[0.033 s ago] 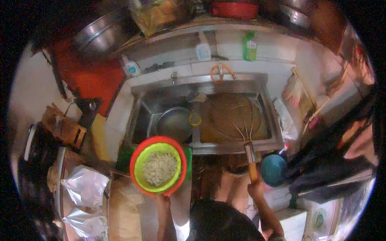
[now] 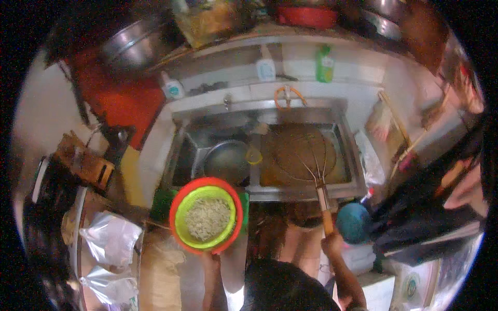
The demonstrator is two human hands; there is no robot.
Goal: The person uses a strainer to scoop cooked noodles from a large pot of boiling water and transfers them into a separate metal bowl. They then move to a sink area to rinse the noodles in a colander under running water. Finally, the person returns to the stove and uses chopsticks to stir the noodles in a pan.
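Note:
My left hand (image 2: 210,259) holds up a red basin (image 2: 179,199) from below. A green colander (image 2: 182,228) sits nested in it, filled with pale shredded food (image 2: 207,217). It hangs just in front of the steel double sink (image 2: 306,193). My right hand (image 2: 332,241) grips the wooden handle (image 2: 326,207) of a round wire skimmer (image 2: 301,153). The skimmer's head lies over the right basin, which holds brownish water. A metal bowl (image 2: 226,161) rests in the left basin.
A green bottle (image 2: 324,63) and a white bottle (image 2: 266,66) stand on the ledge behind the sink. Clear plastic bags (image 2: 111,238) lie at the lower left. A teal round object (image 2: 354,222) and a person in dark clothing (image 2: 430,207) are close on the right.

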